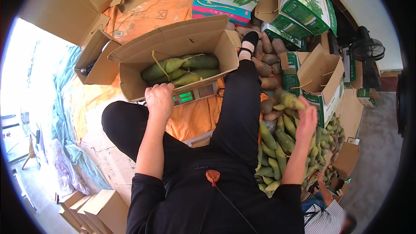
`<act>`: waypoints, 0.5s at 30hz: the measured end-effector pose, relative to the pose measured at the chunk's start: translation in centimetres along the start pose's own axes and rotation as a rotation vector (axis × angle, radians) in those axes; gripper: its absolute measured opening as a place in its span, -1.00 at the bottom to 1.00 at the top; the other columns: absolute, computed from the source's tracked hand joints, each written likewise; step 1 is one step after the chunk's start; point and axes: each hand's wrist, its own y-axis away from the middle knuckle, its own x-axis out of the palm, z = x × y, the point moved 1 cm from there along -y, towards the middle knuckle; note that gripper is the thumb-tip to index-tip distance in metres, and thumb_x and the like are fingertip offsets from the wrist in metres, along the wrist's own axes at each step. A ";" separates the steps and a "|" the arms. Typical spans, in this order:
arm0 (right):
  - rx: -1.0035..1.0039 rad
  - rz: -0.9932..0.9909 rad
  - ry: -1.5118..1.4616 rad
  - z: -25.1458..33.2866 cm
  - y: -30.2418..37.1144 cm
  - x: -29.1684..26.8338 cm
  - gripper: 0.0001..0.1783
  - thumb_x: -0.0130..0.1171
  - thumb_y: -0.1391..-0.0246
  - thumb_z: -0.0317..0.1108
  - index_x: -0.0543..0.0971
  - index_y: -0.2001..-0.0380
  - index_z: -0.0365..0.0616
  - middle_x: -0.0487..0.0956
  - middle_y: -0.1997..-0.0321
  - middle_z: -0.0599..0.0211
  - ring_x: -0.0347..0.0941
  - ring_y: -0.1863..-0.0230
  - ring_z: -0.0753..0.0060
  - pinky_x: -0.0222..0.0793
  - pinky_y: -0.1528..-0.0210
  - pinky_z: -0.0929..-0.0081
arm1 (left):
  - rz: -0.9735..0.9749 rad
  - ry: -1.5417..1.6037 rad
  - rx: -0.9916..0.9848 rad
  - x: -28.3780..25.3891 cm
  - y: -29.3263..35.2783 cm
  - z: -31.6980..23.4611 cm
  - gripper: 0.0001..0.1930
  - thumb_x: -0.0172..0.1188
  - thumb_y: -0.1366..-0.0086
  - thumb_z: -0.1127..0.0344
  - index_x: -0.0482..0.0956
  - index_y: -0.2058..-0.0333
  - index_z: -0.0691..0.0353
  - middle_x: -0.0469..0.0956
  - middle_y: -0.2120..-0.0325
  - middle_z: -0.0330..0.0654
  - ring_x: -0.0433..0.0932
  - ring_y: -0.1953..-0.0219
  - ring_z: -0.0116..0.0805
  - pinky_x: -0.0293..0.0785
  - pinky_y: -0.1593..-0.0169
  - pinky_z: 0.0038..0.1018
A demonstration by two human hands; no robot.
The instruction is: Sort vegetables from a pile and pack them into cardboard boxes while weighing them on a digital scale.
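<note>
An open cardboard box point(225, 50) with several large green radishes point(193, 77) inside rests on a digital scale point(207, 91), whose green display is lit. My left hand point(160, 100) has its fingers hooked over the box's near edge. To the right, my right hand point(307, 119) grips a green radish point(291, 101) above the pile, slightly smeared by motion. Below it lies a big heap of green radishes point(284, 141). A yellow cord handle point(160, 66) hangs into the box.
Brownish-pink roots point(262, 67) lie beyond my right foot. Green-and-white cartons point(307, 6) stack at the far right, near a black fan point(367, 50). Another open carton point(320, 71) stands beside the heap. A co-worker in a striped shirt point(328, 219) reaches in at the lower right. Folded boxes point(106, 212) stand lower left.
</note>
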 end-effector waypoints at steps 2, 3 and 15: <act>-0.239 0.193 -0.206 2.6 -2.7 1.3 -0.72 -0.17 -0.33 -0.15 0.36 0.35 -0.09 0.49 -0.05 0.14 0.31 -0.17 0.17 0.09 -0.25 0.17 | 0.095 0.028 -0.031 -0.4 -0.2 0.0 -0.91 0.20 -0.02 0.41 0.58 0.44 0.10 0.55 0.50 -0.22 0.55 0.33 -0.21 0.37 0.24 -0.25; -0.325 0.251 -0.310 4.6 -3.7 3.1 -0.72 -0.18 -0.33 -0.14 0.38 0.32 -0.09 0.50 -0.02 0.14 0.30 -0.18 0.10 0.07 -0.27 0.10 | 0.096 0.029 -0.028 -0.3 -0.1 0.0 -0.91 0.20 -0.02 0.41 0.58 0.44 0.10 0.55 0.50 -0.22 0.55 0.33 -0.21 0.37 0.24 -0.25; -0.167 0.580 -0.600 8.7 -6.9 27.2 -0.77 -0.13 -0.31 -0.22 0.39 0.35 -0.13 0.59 0.43 0.20 0.47 0.41 0.52 0.42 0.31 0.54 | -0.004 0.041 0.017 0.1 0.2 0.3 -0.96 0.15 0.00 0.42 0.53 0.54 0.09 0.52 0.56 -0.26 0.54 0.38 -0.24 0.36 0.29 -0.27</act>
